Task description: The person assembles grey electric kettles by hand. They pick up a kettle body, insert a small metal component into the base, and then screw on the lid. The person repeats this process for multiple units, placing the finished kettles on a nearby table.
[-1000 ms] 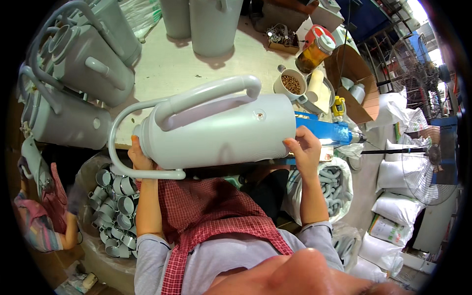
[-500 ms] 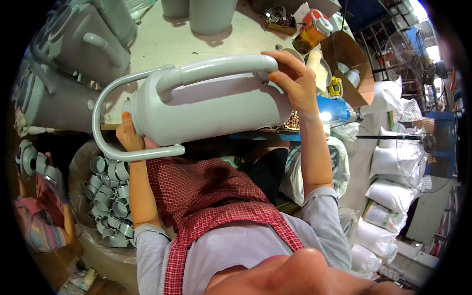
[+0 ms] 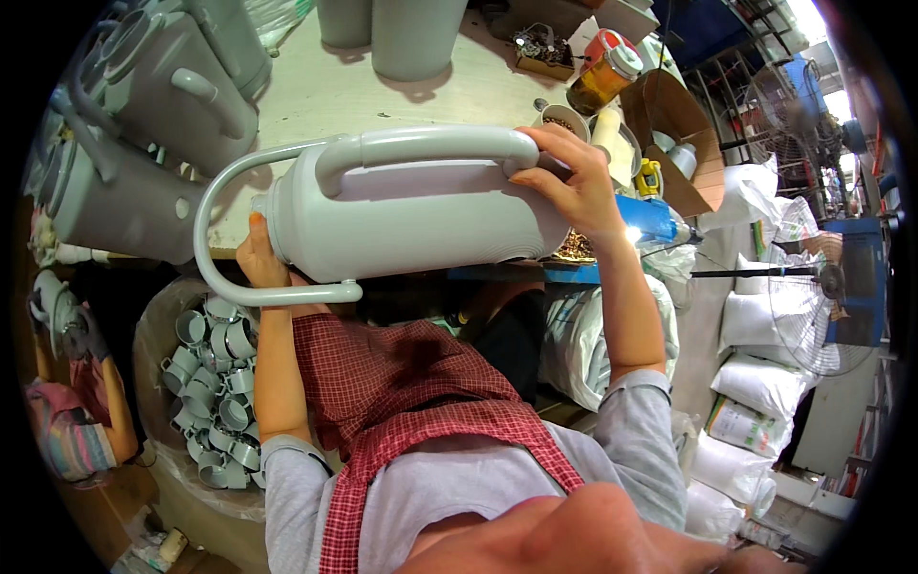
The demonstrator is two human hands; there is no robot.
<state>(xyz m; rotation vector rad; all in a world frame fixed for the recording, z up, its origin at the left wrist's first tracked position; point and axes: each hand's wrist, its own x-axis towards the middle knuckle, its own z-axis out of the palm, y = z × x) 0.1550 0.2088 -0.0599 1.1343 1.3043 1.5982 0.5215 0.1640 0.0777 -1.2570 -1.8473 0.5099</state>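
Note:
A large pale grey jug (image 3: pixel 411 218) lies on its side in the air over the table's near edge, its neck to the left. Along its upper side runs a thick fixed handle (image 3: pixel 430 145), and a thin curved carrying handle (image 3: pixel 207 222) loops round the neck end. My left hand (image 3: pixel 260 256) grips the neck, its thumb up at the rim and the other fingers partly hidden. My right hand (image 3: pixel 574 177) is closed round the right end of the thick handle, near the jug's base. The base end is partly covered by that hand.
More grey jugs (image 3: pixel 206 115) stand at the left. Below them is a lined bin of grey cup-like parts (image 3: pixel 229 411). Right of my right hand are small brass-coloured parts (image 3: pixel 576 245), a blue device (image 3: pixel 650 218) and a cardboard box (image 3: pixel 693 134). A co-worker's arm (image 3: pixel 117 411) shows far left.
The jug has shifted slightly right and a little toward me at its handle, with both hands still on it. My right hand's fingers have closed further round the handle's end.

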